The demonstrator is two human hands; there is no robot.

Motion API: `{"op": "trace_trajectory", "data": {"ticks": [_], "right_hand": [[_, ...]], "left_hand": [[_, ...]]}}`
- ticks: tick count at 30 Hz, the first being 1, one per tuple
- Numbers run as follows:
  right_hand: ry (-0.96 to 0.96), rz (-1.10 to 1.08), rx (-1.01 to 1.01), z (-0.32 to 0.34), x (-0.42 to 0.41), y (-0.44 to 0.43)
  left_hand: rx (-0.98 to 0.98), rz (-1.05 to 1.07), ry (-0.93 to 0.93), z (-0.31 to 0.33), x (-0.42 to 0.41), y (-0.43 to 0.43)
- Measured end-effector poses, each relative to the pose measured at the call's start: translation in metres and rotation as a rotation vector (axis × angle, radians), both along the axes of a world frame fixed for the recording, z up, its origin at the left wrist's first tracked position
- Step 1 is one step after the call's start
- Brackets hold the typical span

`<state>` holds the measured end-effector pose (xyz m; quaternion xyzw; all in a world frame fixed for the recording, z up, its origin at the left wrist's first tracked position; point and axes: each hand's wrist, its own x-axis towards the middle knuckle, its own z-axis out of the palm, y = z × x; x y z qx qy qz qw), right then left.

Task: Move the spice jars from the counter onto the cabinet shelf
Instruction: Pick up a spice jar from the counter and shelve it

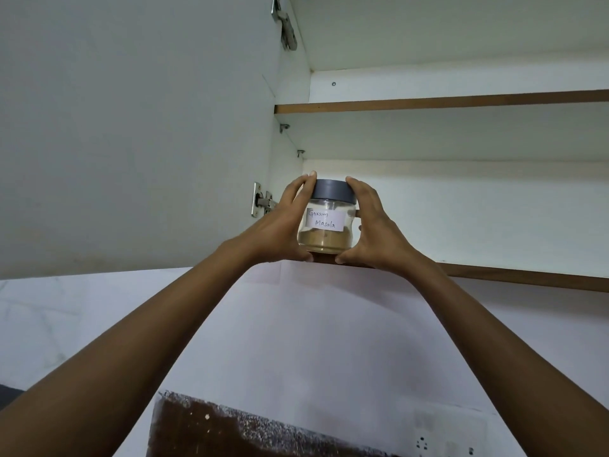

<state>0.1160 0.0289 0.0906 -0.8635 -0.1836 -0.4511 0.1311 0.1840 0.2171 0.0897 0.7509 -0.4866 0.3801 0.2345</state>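
Forearms (pixel 164 318) are reaching up and away. Left hand (pixel 283 222) and right hand (pixel 372 232) are clasping the spice jar (pixel 326 222) from either side, with fingers (pixel 304 186) curling onto its grey lid (pixel 334 190) and thumbs (pixel 342 258) under the base. The jar is standing upright at the lower shelf (pixel 527 278), on its front lip at the left end, near the door hinge (pixel 262 202). The base is possibly touching the board already, but the thumbs are hiding it. Shelf depth is lying straight ahead of the grip.
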Motion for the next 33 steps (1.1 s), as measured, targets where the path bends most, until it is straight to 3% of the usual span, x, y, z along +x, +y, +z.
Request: {"op": "trace_trajectory", "data": {"ticks": [3,10,33], "right_hand": [[0.003,-0.011,0.014,0.004,0.02,0.0],[0.036,-0.033,0.014,0.005,0.059,0.0],[0.27,0.15,0.212,0.012,0.1,0.001]], "left_hand": [[-0.002,-0.043,0.126,0.012,0.017,0.001],[-0.136,-0.081,0.225,0.009,0.054,-0.012],[-0.127,0.02,0.272,-0.007,0.078,-0.023]]}}
